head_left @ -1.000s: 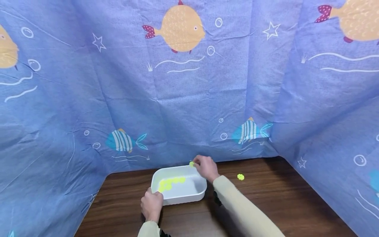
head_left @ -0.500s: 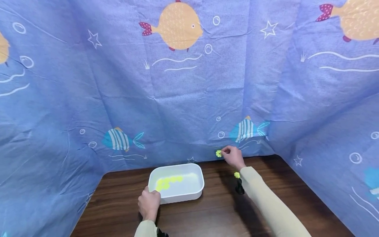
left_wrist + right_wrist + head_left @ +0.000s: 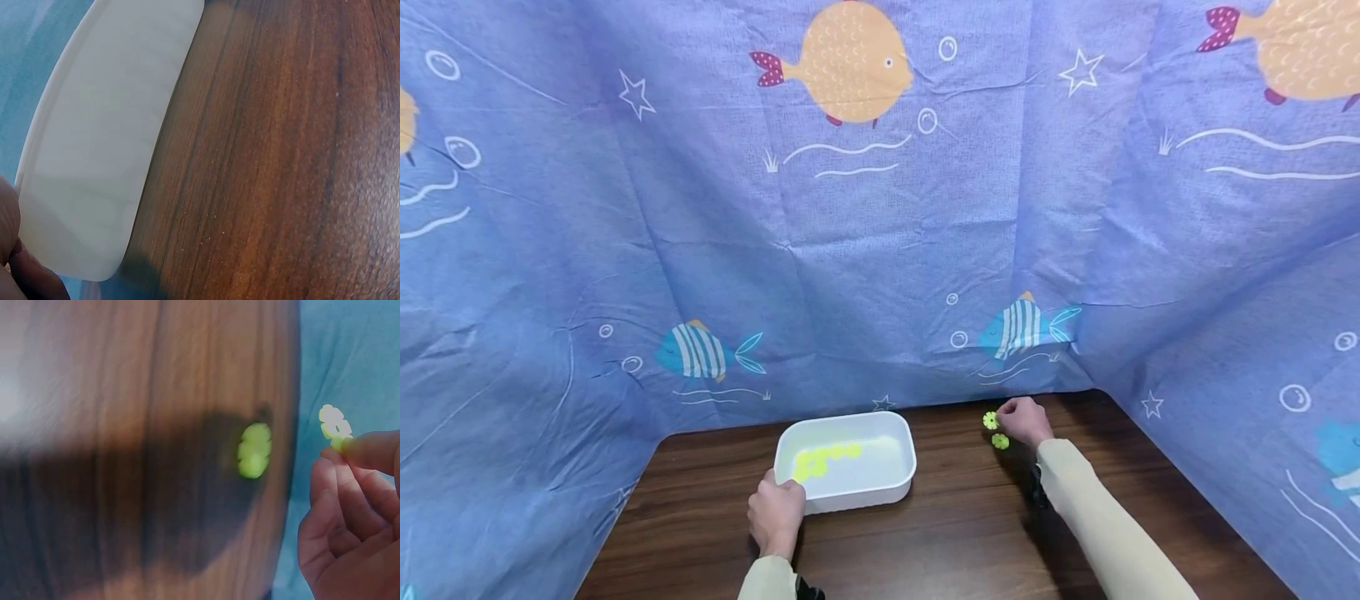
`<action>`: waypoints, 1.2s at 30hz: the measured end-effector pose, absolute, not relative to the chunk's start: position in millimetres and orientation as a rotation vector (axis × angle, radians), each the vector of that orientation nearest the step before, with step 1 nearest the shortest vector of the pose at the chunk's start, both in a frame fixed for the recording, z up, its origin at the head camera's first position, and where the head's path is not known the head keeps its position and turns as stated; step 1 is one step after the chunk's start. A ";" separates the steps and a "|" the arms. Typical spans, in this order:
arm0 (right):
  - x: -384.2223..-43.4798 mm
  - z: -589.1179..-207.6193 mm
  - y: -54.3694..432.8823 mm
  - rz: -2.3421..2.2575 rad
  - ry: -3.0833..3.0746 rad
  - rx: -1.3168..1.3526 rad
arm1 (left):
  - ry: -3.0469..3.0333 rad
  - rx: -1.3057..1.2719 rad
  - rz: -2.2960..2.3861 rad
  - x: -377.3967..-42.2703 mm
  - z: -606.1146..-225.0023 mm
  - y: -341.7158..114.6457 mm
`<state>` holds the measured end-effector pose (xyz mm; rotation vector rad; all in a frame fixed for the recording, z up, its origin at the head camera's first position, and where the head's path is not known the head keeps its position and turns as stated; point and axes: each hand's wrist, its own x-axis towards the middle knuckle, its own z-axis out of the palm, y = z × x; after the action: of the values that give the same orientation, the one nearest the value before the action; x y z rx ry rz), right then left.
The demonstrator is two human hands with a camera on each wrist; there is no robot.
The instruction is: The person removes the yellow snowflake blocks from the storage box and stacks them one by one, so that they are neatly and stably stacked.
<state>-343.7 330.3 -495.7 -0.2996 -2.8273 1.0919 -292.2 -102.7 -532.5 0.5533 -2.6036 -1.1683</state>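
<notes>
A white rectangular container [image 3: 861, 498] sits on the wooden table, with several yellow-green pieces [image 3: 820, 458] lying in its left half. My left hand [image 3: 775, 512] grips its near left corner. In the left wrist view, the fingers [image 3: 7, 215] are at the end of the pale side wall [image 3: 103, 131]. Between thumb and fingertips, my right hand [image 3: 1027, 422] pinches a flower-shaped yellow-green piece [image 3: 331, 421] by its edge. Close by, a second flower-shaped piece [image 3: 1000, 442] lies flat on the table, under the hand's shadow in the right wrist view.
A blue fish-patterned cloth [image 3: 850, 250] hangs behind the table and along both sides. The dark wood tabletop [image 3: 917, 550] reaches back to it, and the held piece is near that back edge.
My right hand has moved from over the container's back right corner to the right, then down beside the loose piece, still pinching its flower-shaped piece. The left hand keeps its hold on the container.
</notes>
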 end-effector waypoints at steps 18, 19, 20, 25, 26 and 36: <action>-335.1 -514.0 341.0 1.291 -2.823 -0.436 | -2.599 0.544 -1.157 -290.2 -532.0 -99.8; -335.8 -515.6 342.0 1.303 -2.820 -0.444 | -2.597 0.540 -1.155 -290.1 -532.4 -99.7; -336.3 -517.0 342.9 1.311 -2.818 -0.448 | -2.594 0.538 -1.152 -290.2 -532.4 -99.9; -336.5 -521.5 344.9 1.319 -2.813 -0.454 | -2.583 0.533 -1.135 -290.6 -533.4 -100.5; -336.1 -521.5 344.9 1.318 -2.814 -0.453 | -2.583 0.534 -1.136 -290.5 -533.2 -100.5; -336.5 -522.6 345.8 1.229 -2.861 -0.456 | -2.581 0.539 -1.151 -289.7 -532.6 -100.9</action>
<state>-336.5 345.8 -522.6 -0.4559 -2.8606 1.2290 -289.7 -100.9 -532.6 0.5395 -2.5810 -1.1509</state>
